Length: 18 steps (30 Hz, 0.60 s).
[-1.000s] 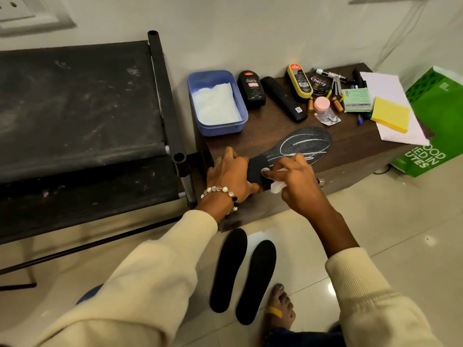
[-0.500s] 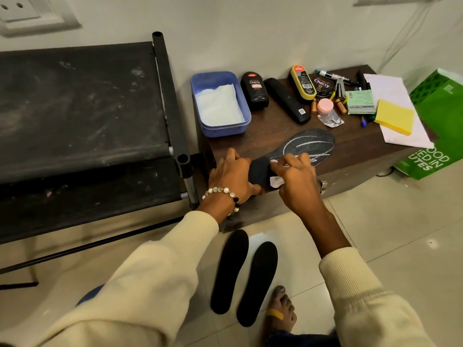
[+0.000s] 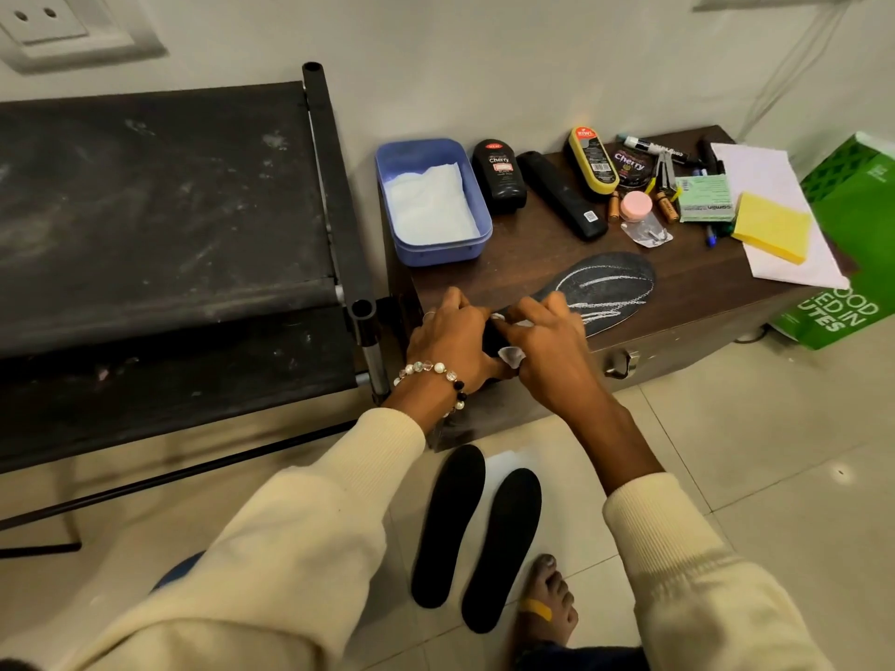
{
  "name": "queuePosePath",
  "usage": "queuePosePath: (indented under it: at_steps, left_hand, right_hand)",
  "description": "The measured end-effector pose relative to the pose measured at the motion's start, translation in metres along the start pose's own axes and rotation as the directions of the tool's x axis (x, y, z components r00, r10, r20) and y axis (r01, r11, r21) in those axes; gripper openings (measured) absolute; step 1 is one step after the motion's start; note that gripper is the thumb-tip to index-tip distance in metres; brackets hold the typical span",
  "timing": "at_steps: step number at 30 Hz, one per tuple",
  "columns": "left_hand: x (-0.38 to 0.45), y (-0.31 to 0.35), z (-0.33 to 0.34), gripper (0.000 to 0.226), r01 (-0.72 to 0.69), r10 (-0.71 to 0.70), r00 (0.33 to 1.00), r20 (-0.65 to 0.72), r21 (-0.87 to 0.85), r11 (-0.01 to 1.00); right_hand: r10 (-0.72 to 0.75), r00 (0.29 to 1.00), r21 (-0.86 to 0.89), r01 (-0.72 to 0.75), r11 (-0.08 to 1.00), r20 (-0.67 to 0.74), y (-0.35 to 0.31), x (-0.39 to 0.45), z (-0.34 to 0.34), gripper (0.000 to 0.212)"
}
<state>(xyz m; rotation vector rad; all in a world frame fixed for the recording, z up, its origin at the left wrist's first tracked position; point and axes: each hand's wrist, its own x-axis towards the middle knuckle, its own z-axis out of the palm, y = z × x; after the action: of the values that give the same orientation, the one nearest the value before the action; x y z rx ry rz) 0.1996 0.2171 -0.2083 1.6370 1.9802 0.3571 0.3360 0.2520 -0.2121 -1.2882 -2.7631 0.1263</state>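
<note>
The right hand [image 3: 552, 351], fingers pinching a small white wipe [image 3: 512, 355], has slid heelward along the black chalk-marked insole [image 3: 610, 288]. The left hand [image 3: 450, 341] clamps its fingers on the heel, so wiping is likely under way.

Both cream-sleeved arms reach forward, hands close together: left hand [image 3: 453, 343] palm down, fingers curled, gripping the insole [image 3: 610, 288] heel, right hand [image 3: 547, 348] palm down, pinching a white wipe [image 3: 512, 355] between thumb and fingers.
</note>
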Motion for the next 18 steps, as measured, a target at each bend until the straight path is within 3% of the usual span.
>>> queuePosePath:
  at_steps: [4, 10, 15, 18]
  left_hand:
    - [0.002, 0.000, -0.001, 0.073, 0.012, -0.013, 1.000, 0.019, 0.018, 1.000]
    - [0.001, -0.001, -0.001, 0.068, 0.002, -0.002, 1.000, 0.010, -0.014, 1.000]
    - [0.002, -0.002, -0.001, 0.070, 0.013, -0.014, 1.000, 0.020, 0.013, 1.000]
    - [0.001, -0.003, -0.001, 0.067, 0.010, -0.010, 1.000, 0.014, -0.022, 1.000]
  right_hand:
    - [0.269, 0.963, -0.069, -0.270, 0.960, -0.027, 0.018, -0.003, -0.005, 0.043]
    - [0.032, 0.998, 0.041, -0.034, 0.999, 0.046, -0.003, 0.003, -0.004, 0.039]
    - [0.297, 0.955, -0.074, -0.297, 0.952, -0.008, 0.016, 0.001, -0.005, 0.047]
    - [0.123, 0.992, 0.001, -0.123, 0.992, 0.029, 0.002, 0.005, -0.003, 0.044]
